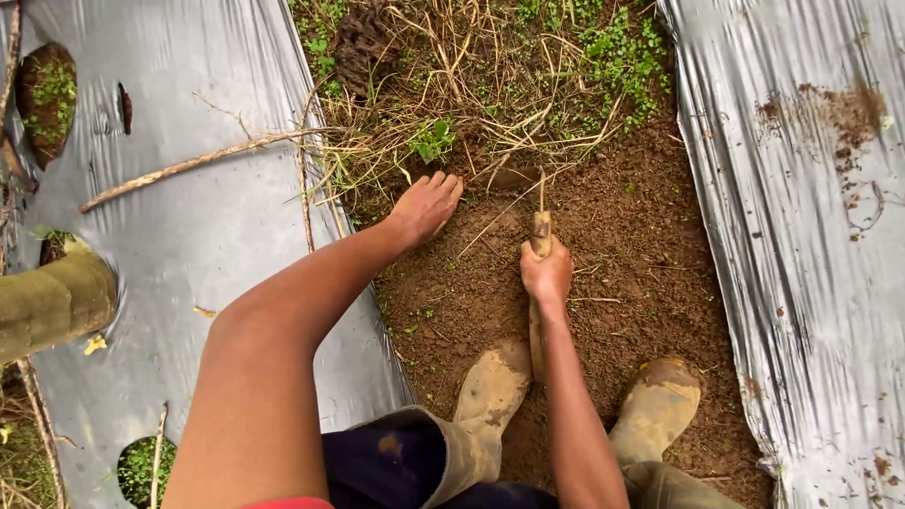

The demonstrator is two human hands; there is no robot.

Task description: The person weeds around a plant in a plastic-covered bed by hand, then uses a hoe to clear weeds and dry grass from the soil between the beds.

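The ground (641, 245) is bare brown dirt in a strip down the middle. At the top of the strip lie dry yellow grass stalks (481, 85) and small green weeds (622, 47). A shiny grey plastic sheet (217, 226) covers the ground on the left side, with round holes in it where green plants show. A long thin stick (179, 168) lies on that sheet. Another plastic sheet (811, 283) covers the right side, with brown dirt smudges on it. Two muddy rubber boots (490, 386) stand on the dirt.

Silver-grey plastic sheet (217, 217), red-brown soil (641, 245), mud-smeared olive boots (490, 396)
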